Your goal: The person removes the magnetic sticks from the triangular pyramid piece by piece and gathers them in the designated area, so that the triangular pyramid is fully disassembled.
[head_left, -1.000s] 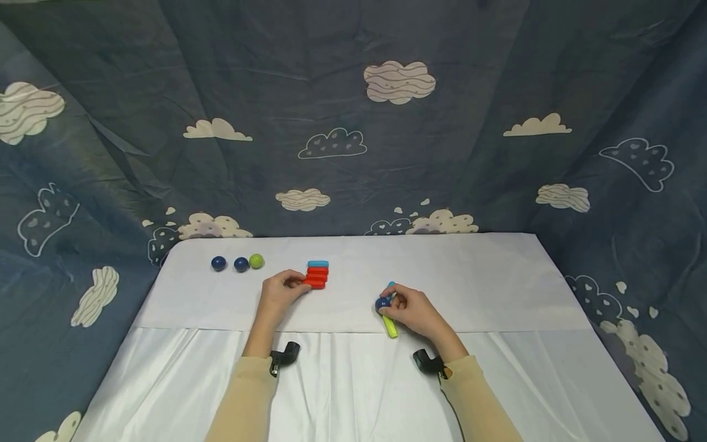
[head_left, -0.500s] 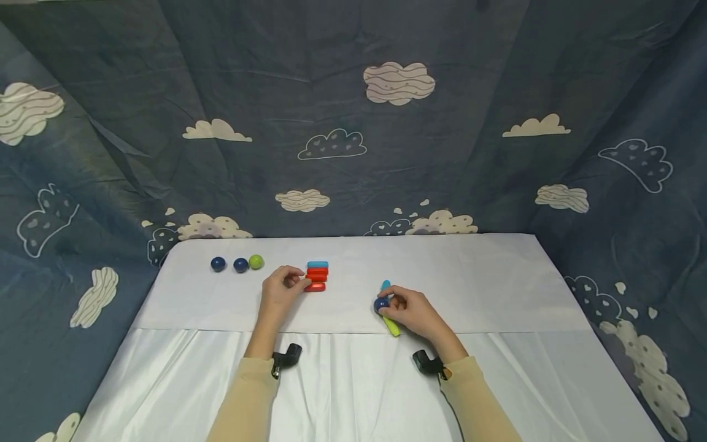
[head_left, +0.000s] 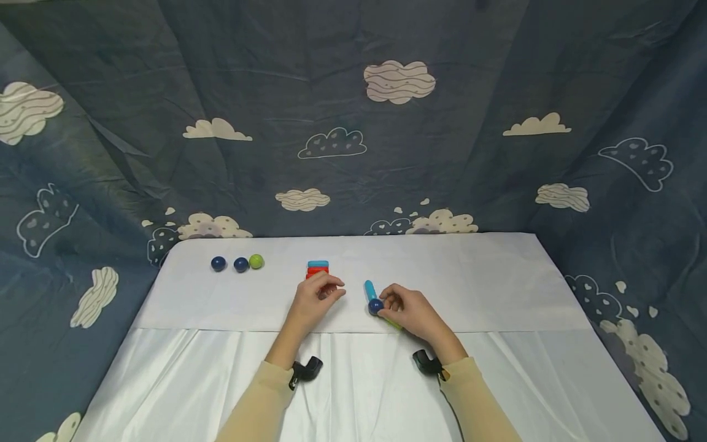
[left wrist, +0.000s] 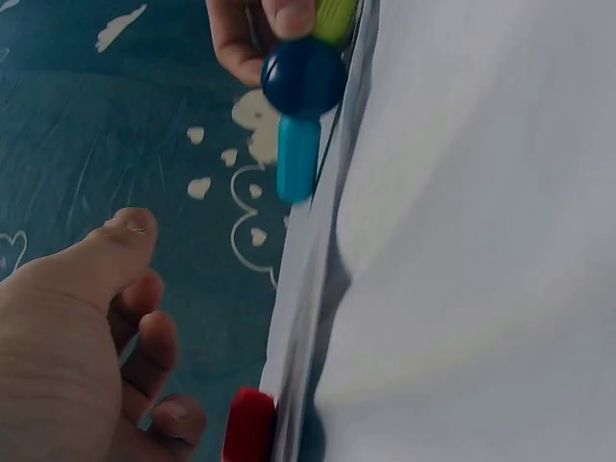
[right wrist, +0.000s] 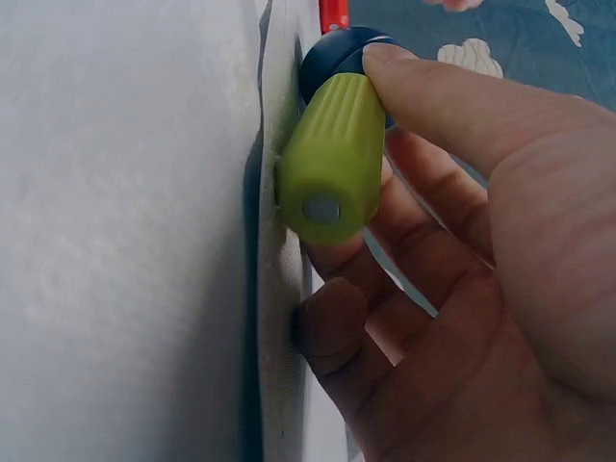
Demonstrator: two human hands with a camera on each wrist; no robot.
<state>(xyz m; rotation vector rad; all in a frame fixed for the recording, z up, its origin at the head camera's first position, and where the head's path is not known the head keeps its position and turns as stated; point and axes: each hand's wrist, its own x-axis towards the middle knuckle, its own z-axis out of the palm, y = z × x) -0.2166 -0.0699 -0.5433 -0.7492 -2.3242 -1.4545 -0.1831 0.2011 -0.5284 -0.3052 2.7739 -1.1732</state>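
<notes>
Loosely curled left hand (head_left: pixel 316 299) beside blue ball (head_left: pixel 376 305)

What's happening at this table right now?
A person sits at a white-covered table. Their right hand grips a lime-green plastic stick joined by a dark blue ball to a light blue stick. The left hand hovers beside it, fingers loosely curled, holding nothing. Behind it sits a small stack of red bars topped by a blue one. Two dark blue balls and a green ball lie far left.
</notes>
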